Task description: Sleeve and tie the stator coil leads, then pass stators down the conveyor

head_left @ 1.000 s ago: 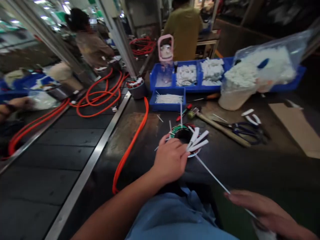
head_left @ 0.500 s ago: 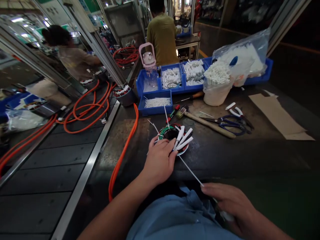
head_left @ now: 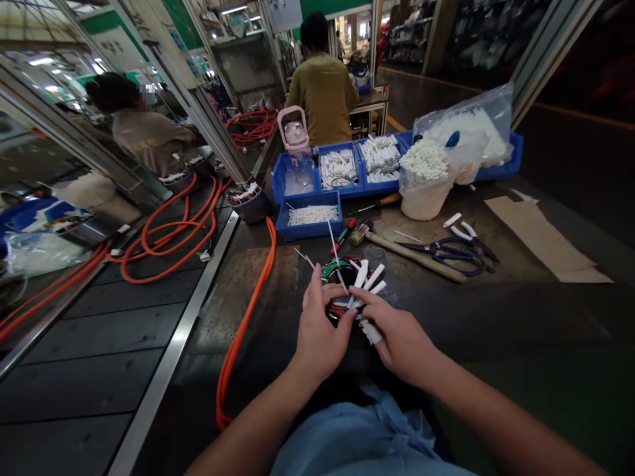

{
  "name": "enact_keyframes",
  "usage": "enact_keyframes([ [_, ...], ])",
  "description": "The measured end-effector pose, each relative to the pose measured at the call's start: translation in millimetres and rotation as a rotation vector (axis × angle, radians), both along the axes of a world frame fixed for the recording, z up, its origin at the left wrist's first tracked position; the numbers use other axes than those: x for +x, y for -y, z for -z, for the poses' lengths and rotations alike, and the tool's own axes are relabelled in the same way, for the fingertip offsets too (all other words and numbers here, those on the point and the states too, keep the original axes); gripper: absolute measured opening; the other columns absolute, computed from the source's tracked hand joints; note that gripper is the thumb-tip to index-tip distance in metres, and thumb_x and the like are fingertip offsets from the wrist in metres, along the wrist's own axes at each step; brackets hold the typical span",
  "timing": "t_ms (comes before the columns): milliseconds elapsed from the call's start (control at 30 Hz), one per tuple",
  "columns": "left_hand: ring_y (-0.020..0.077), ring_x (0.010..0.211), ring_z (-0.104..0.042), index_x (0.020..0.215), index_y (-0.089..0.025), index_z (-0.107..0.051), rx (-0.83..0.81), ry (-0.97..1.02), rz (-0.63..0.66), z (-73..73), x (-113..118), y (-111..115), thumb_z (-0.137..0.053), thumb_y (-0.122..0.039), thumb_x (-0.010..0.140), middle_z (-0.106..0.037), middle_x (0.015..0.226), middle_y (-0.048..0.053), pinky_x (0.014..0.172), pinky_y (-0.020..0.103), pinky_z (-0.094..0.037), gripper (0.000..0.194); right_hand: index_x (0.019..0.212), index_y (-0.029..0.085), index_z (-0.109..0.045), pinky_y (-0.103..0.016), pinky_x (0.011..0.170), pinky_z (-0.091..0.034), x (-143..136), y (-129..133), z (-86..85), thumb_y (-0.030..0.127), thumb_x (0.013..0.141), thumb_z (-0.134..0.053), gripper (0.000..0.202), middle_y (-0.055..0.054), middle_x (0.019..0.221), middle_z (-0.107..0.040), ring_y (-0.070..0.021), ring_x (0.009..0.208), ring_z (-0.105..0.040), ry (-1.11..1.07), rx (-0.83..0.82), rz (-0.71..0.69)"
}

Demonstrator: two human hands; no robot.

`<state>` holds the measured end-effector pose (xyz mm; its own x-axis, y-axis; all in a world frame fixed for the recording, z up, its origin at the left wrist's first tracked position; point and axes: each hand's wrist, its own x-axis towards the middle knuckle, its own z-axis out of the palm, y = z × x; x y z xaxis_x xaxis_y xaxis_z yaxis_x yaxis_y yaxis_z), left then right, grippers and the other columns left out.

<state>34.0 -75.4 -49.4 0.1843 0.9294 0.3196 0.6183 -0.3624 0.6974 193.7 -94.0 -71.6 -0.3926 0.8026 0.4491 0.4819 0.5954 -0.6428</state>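
Observation:
A ring-shaped motor stator point(head_left: 327, 270) with a green rim and coloured wires stands on the bench. White sleeves point(head_left: 374, 276) fan out from its right side. Thin white cable ties point(head_left: 333, 241) stick up from its far and left edges. Cupped round the near left side of the stator is my left hand point(head_left: 317, 334), its forefinger raised and thumb towards the middle. My right hand point(head_left: 399, 334) is at the near right side, fingers closed in at the base of the sleeves. What its fingertips grip is hidden. A white piece point(head_left: 371, 332) shows at its fingers.
Behind the stator stands a blue tray of white ties point(head_left: 312, 215), with blue bins of white sleeves point(head_left: 381, 158) beyond. A hammer point(head_left: 417, 256), scissors point(head_left: 456, 250) and cardboard point(head_left: 546, 241) lie to the right. Orange cables point(head_left: 255, 291) run down the left, beside a roller conveyor point(head_left: 109, 350).
My right hand has come up and left from the near edge to the stator. The cable tie stretched towards it no longer shows. My left hand has shifted, its forefinger now raised.

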Motion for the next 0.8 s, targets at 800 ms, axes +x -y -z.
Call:
enact_keyframes([
  [800,0.0212,0.102,-0.059,0.11,-0.012,-0.06,0.634,-0.62,0.21,-3.5,-5.5,5.3,-0.048,-0.015,0.083,-0.065,0.111,0.008,0.094,0.039,-0.042,0.03,0.088,0.02,-0.046,-0.027,0.078,-0.05,1.8,17.5,20.3,0.017,0.081,-0.06,0.016,-0.003,0.09,-0.063,-0.0137,0.086,-0.062,-0.844,-0.511,-0.049],
])
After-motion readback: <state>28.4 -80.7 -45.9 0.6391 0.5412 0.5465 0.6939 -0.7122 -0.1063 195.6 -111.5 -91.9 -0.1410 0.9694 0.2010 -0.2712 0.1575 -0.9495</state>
